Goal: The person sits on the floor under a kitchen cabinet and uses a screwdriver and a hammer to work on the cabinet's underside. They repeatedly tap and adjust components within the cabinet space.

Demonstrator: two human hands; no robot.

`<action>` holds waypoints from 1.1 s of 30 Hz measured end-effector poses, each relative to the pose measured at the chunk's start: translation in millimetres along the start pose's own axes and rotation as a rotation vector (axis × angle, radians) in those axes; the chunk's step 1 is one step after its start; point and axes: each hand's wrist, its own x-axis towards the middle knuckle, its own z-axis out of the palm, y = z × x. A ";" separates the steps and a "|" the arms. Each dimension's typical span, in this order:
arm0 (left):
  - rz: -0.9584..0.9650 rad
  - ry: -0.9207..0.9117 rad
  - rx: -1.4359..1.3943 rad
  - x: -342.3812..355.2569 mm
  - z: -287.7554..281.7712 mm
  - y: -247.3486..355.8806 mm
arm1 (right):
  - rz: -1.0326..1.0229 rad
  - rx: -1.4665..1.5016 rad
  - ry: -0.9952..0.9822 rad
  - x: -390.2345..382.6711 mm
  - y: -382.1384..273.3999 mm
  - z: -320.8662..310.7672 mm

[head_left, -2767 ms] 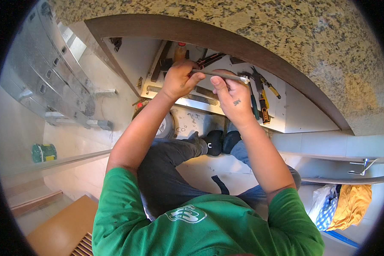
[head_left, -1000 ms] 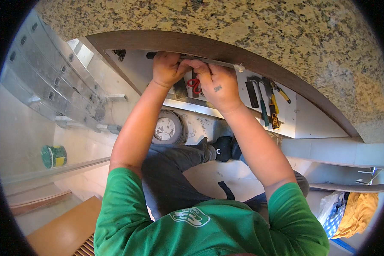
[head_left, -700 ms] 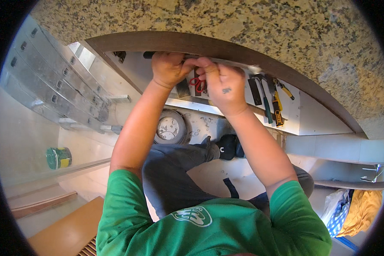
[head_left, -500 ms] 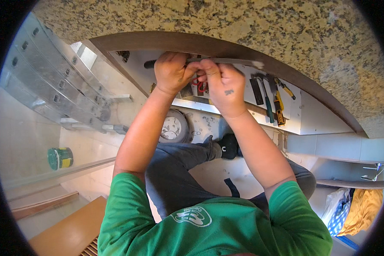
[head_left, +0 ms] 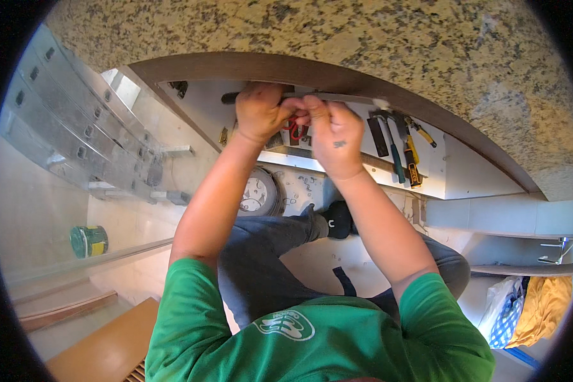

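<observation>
Just under the front edge of the stone countertop (head_left: 286, 25), my two hands meet at their fingertips. My left hand (head_left: 259, 114) is closed round a dark-handled tool (head_left: 230, 99), whose rounded end sticks out on its left. My right hand (head_left: 337, 137) is pinched closed beside it; what its fingers hold is hidden. A thin pale strip with a whitish tip (head_left: 380, 102) runs out to the right behind the right hand; whether it belongs to the tool I cannot tell. Behind my hands, red-handled scissors or pliers (head_left: 296, 129) lie partly covered.
Right of my hands lie a green-handled hammer (head_left: 398, 164), a yellow-and-black tool (head_left: 414, 169), pliers (head_left: 425, 134) and a dark flat piece (head_left: 377, 137). A folded metal ladder (head_left: 76, 121) leans at left. A round container (head_left: 259, 194) stands below; a green tub (head_left: 89, 241) sits far left.
The view has shifted slightly, and my hands sit a little lower in the picture. The fingertips have shifted slightly against each other; both hands remain closed.
</observation>
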 end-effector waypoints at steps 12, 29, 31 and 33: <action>-0.027 0.020 -0.074 -4.7 1.0 -2.4 | -0.144 0.065 0.046 -6.4 -1.2 2.1; -0.009 -0.013 -0.056 -5.0 2.5 -9.8 | -0.140 -0.140 0.003 -4.6 1.5 3.9; 0.092 0.019 -0.024 0.6 3.8 -12.5 | -0.116 -0.117 0.006 -2.6 2.0 0.6; 0.183 0.091 0.052 10.4 10.0 -5.0 | -0.112 0.001 0.011 -4.9 -1.5 -6.9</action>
